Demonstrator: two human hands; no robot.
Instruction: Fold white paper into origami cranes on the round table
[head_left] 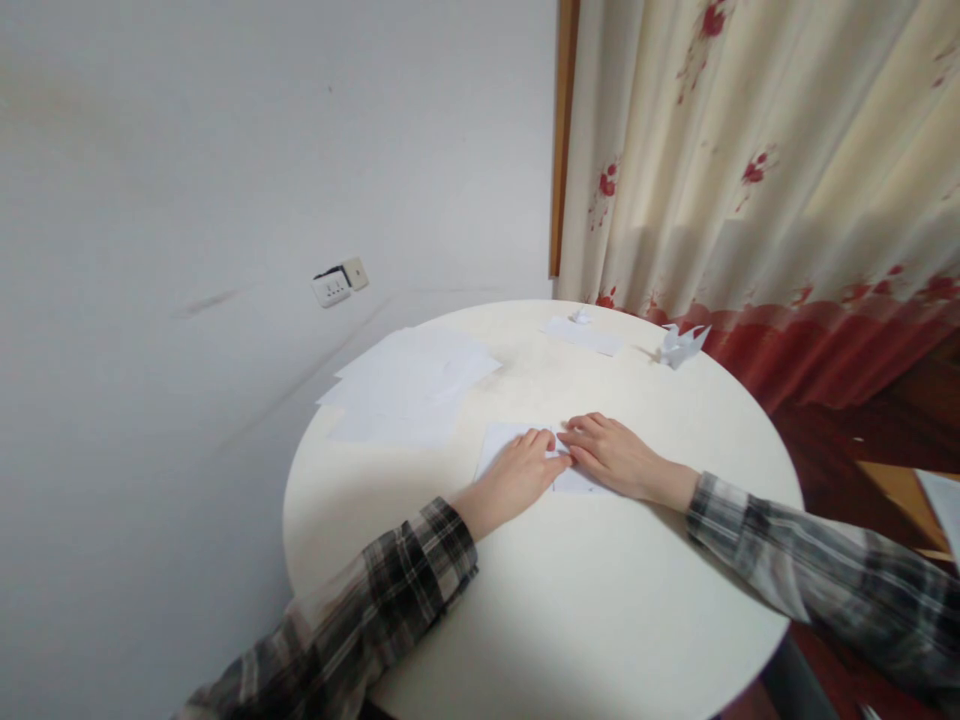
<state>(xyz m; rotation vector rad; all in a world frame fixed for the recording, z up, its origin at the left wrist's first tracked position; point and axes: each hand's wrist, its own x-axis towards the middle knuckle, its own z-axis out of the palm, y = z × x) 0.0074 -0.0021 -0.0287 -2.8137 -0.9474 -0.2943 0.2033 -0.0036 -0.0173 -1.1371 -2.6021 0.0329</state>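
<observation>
A white sheet of paper (495, 440) with a crease and small dark marks lies flat on the round white table (570, 600). On its middle part rests my left hand (519, 470), fingers curled and thumb stretched toward the crease, closed against the paper. My right hand (611, 455) lies on the right part of the sheet with its fingers stretched out. The thumbs and fingertips of both hands nearly meet at the crease. Much of the paper's middle and right side is hidden beneath my hands.
A spread stack of white paper (412, 375) lies at the table's back left. Toward the back are a small folded paper piece (580, 315) on a flat sheet (592, 338) and a larger folded paper figure (681, 346). A wall socket (331, 289) and a flowered curtain (690, 150) stand behind.
</observation>
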